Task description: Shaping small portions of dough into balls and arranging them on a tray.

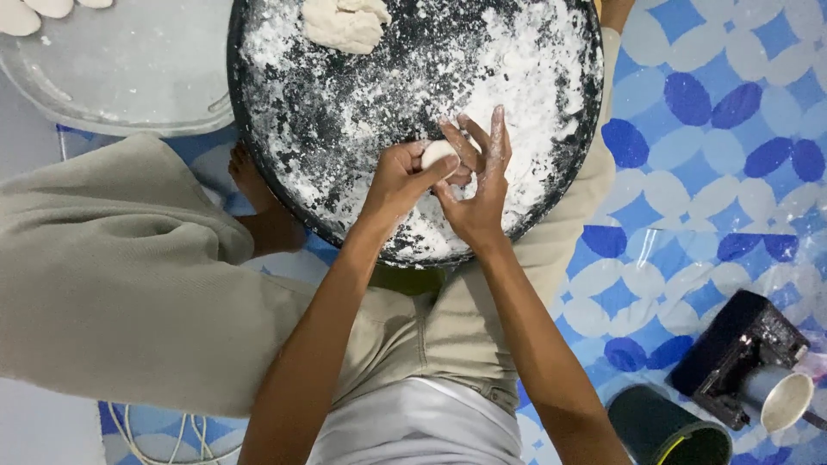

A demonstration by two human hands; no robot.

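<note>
Head view: left hand [398, 182] and right hand [476, 191] meet over floured black tray [284, 164]; fingers of both pinch a small dough ball [437, 153] between them. Judgement: light, even pressure while turning should keep it round. Larger dough lump [345, 22] sits at far rim.

Dough ball [437, 155]: small, white, roundish, smooth-looking, flour-dusted. Pinched btwn both hands, mostly hidden by fingers, only top showing. Held just above black round tray [413, 120], near its front edge. Tray: wide, dark, covered w/ loose white flour. Bigger dough lump [345, 22]: pale, uneven, lying at tray's far side, well apart from ball.
</note>
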